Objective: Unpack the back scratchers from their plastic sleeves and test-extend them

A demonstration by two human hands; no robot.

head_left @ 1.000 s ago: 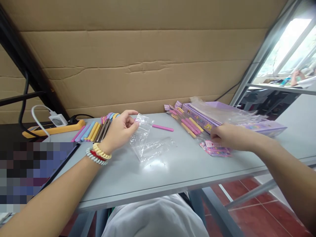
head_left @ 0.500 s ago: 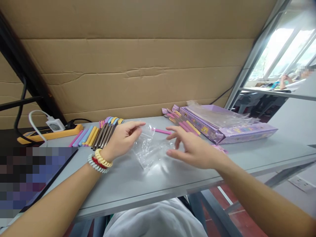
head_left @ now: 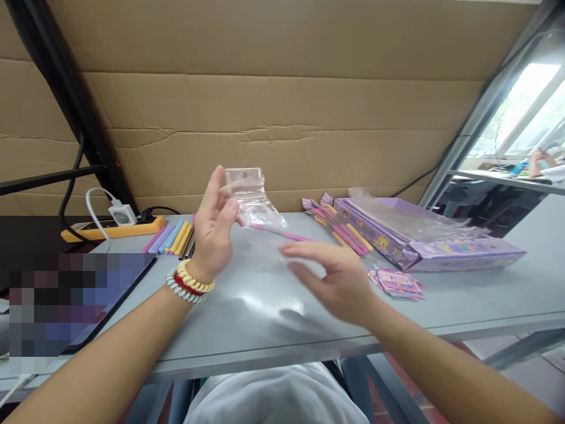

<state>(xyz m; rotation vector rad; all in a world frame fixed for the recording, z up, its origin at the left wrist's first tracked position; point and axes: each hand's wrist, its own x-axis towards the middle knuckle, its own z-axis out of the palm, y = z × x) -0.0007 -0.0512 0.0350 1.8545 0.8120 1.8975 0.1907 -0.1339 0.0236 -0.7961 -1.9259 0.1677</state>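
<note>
My left hand [head_left: 214, 227] is raised above the grey table [head_left: 265, 306] and pinches a small clear plastic bag [head_left: 251, 197] between thumb and fingers. The bag hangs crumpled just right of the hand. My right hand [head_left: 335, 280] hovers over the table a little lower and to the right, fingers stretched out flat, holding nothing. A thin pink stick [head_left: 286, 234] lies on the table behind the bag. Beaded bracelets [head_left: 189, 285] ring my left wrist.
Coloured sticks [head_left: 170, 237] lie in a row at the back left, beside a yellow power strip [head_left: 110, 228] with a white charger [head_left: 122, 214]. A purple box [head_left: 419, 235] with clear bags sits right, pink cards [head_left: 399, 282] in front. Cardboard [head_left: 282, 106] walls the back.
My left hand has lifted the clear bag off the table. My right hand came from the pink cards at the right to hover near the bag.
</note>
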